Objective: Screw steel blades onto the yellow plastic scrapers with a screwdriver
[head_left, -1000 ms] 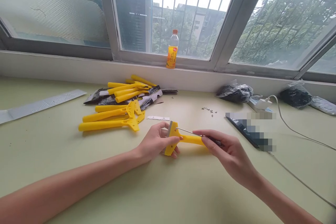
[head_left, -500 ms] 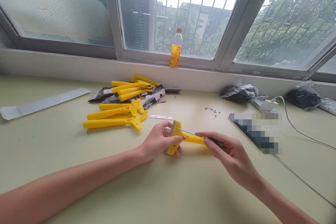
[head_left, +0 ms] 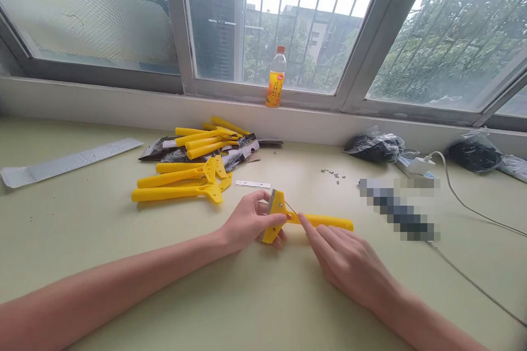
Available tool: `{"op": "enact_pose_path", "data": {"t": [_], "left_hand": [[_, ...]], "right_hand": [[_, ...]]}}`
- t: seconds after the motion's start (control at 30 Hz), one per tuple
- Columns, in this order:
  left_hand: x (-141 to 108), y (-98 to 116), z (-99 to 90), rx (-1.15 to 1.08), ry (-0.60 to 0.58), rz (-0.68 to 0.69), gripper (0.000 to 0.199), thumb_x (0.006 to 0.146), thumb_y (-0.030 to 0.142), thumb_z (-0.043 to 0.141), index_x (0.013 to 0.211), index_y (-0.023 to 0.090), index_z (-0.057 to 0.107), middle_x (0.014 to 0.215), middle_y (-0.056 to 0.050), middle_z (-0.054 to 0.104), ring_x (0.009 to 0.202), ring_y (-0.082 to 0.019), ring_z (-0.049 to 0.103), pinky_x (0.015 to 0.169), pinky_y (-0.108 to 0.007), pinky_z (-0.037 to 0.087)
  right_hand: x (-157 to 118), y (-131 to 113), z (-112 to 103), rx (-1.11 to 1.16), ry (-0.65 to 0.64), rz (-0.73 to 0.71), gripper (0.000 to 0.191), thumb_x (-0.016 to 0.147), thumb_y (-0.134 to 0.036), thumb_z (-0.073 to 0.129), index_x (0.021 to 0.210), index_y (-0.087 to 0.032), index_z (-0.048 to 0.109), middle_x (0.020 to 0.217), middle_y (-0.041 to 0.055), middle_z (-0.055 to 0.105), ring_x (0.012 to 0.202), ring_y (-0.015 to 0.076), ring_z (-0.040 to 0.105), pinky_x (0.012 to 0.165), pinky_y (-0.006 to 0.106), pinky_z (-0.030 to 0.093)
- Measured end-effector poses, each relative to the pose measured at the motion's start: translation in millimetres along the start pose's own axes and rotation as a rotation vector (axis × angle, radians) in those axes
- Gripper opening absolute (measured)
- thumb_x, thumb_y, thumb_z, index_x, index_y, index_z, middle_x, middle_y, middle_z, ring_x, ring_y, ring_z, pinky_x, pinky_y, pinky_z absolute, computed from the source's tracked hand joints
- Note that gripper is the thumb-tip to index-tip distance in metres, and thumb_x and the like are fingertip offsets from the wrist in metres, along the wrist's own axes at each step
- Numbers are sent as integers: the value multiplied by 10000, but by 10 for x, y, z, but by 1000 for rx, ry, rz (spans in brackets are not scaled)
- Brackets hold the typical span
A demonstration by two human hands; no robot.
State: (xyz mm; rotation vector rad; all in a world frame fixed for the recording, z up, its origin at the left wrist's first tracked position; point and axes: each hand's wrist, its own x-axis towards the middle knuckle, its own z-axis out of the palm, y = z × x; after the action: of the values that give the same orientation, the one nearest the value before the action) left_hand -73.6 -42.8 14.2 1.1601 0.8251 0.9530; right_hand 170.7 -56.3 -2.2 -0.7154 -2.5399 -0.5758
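Observation:
A yellow scraper (head_left: 331, 221) lies across the middle, its metal blade edge facing left and its handle pointing right. My left hand (head_left: 247, 219) is closed around the scraper's head, thumb on top and fingertips showing below. A silver screw sits in the upper hole of the head; the lower hole looks dark. My right hand (head_left: 343, 255) is closed on a screwdriver with a thin metal shaft (head_left: 292, 208), whose grip is hidden under the hand. The shaft's tip is near the head's upper edge, just right of the screw. My right fingers lie close along the scraper's handle.
Several yellow scraper handles (head_left: 173, 194) lie at the left, with more piled on dark packaging (head_left: 158, 149). A blade strip (head_left: 252, 184) and small screws (head_left: 333, 174) lie beyond my hands. Plastic bags (head_left: 374, 145), a charger cable and a blurred dark object (head_left: 397, 211) are right. A bottle (head_left: 275, 79) stands on the sill.
My right hand has moved down and left, turned palm down, and the screwdriver's tip has come off the upper screw. More of the scraper's handle shows. My left hand stays in place.

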Motion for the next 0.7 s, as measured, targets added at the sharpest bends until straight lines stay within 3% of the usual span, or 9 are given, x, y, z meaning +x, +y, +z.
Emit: {"op": "enact_pose_path", "data": {"t": [0.1,0.23,0.43,0.53,0.7], "left_hand": [[-2,9,2,-3,10,-19,540,688,485,870,965,162,539,730,-83,739,576,-227,723,557,-353,608],[2,2,1,3,5,-16,526,708,476,860,968,161,529,782,-103,753,571,-222,725,559,-352,609],[9,-12,0,3,28,-20,486,728,419,861,963,163,521,904,-127,755,616,-227,737,580,-391,632],[11,-12,3,-1,23,-21,483,726,402,866,957,162,517,919,-133,748,631,-233,740,581,-398,637],[10,-13,6,-1,22,-10,467,741,392,856,963,164,514,851,-100,738,615,-217,727,571,-388,634]], "right_hand": [[16,-7,50,27,-1,76,638,935,-6,354,1564,-98,315,851,71,682,699,200,650,601,299,523],[53,3,60,139,30,156,524,985,-69,388,1505,-125,428,849,65,689,658,185,632,575,292,505],[24,40,-152,475,318,431,299,965,-130,576,1216,-250,685,942,32,737,550,105,541,495,238,453],[-37,50,-200,511,339,413,315,936,-110,604,1180,-281,707,883,12,737,503,100,482,423,237,393],[-32,26,-144,533,306,293,413,930,-74,575,1279,-274,666,854,29,728,493,104,456,440,247,384]]}}
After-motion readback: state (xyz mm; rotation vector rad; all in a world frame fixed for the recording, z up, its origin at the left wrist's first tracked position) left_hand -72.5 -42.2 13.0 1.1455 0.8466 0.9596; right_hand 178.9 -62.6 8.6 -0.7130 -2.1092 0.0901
